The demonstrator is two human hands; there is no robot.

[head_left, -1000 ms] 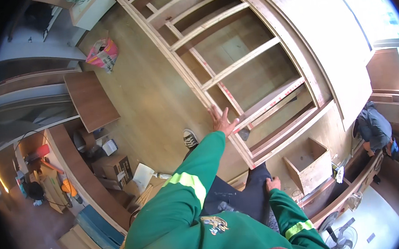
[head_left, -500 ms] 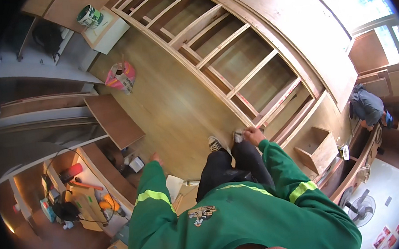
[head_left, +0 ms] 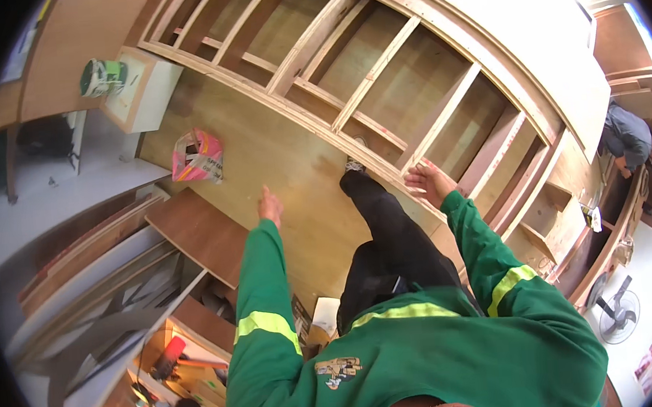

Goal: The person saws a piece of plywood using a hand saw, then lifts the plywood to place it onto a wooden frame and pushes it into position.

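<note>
My left hand (head_left: 269, 206) hangs in the air over the plywood floor, fingers stretched out, holding nothing. My right hand (head_left: 430, 182) is over the near rail of a long wooden frame (head_left: 377, 73) with open compartments. Its fingers are spread and slightly bent, with nothing visible in them; whether they touch the rail I cannot tell. One of my shoes (head_left: 355, 164) is beside that rail, on a leg stretched forward.
A pink-and-white sack (head_left: 197, 155) stands on the floor ahead. Left of me lie a brown board (head_left: 200, 232) and stacked panels. A bucket (head_left: 102, 77) sits on a white box (head_left: 150, 95). At right are an open wooden box (head_left: 553, 220), a fan (head_left: 618, 310) and a person (head_left: 627, 134) bending.
I have stepped forward along the frame, one leg now stretched ahead. Both hands reach farther out. My right hand's fingers have spread from a more closed shape. The sack and board appear nearer.
</note>
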